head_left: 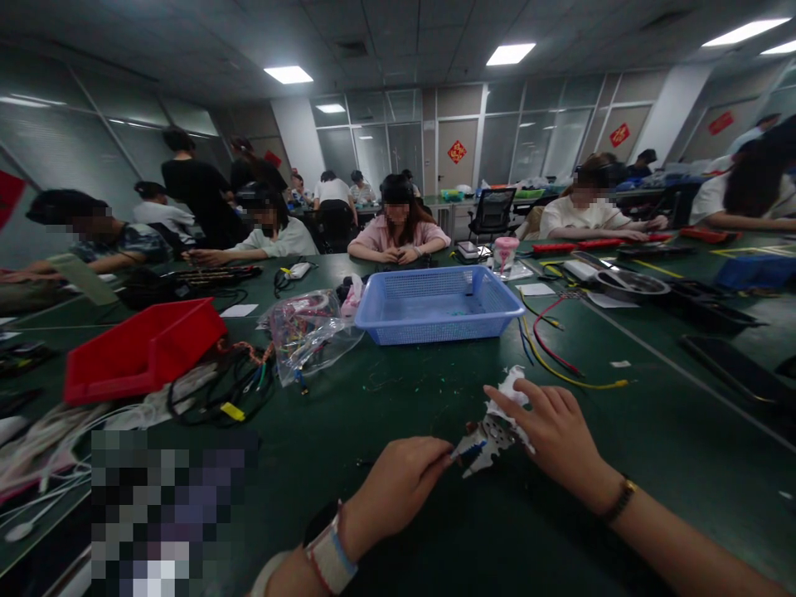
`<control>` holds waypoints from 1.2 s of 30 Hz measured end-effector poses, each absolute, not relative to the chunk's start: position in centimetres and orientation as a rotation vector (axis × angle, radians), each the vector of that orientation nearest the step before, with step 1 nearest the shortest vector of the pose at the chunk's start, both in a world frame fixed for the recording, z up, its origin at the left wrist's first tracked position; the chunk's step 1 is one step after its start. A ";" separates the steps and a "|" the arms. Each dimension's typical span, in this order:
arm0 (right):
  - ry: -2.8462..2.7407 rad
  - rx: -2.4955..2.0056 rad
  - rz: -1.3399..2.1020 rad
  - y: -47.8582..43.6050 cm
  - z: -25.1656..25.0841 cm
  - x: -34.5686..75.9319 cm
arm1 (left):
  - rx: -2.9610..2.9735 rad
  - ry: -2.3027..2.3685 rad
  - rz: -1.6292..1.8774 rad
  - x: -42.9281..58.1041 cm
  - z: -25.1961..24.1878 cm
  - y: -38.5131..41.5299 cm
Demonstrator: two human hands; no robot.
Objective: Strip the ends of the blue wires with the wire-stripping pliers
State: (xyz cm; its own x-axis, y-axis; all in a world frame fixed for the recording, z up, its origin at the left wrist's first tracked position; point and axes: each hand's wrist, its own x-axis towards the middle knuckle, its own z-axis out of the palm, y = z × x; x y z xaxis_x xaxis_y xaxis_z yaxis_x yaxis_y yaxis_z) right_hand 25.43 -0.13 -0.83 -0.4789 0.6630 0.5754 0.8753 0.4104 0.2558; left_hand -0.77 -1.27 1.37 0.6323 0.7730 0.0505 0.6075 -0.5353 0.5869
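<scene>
Plainly, pliers point(497, 432) are perforated metal; the wrapping point(511, 391), crumpled.

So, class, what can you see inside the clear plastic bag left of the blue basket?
Thin coloured wires, some reddish, show through the clear plastic bag. Creases, glare and overlapping wires hide whatever lies beneath.

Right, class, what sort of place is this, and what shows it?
Probably a shared electrical workroom: wire strippers in the right hand, a loose yellow wire on the long green table, and several people seated along it.
</scene>
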 end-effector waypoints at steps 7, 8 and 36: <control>-2.392 -1.263 -0.646 0.2 -0.4 25.3 | 2.331 1.077 0.444 -0.8 1.4 -1.3; -2.395 -1.257 -0.637 0.2 -0.4 25.3 | 2.333 1.072 0.442 -0.8 1.4 -1.3; -2.406 -1.343 -0.362 0.7 -1.1 25.3 | 2.109 1.034 0.406 -1.0 2.4 -1.0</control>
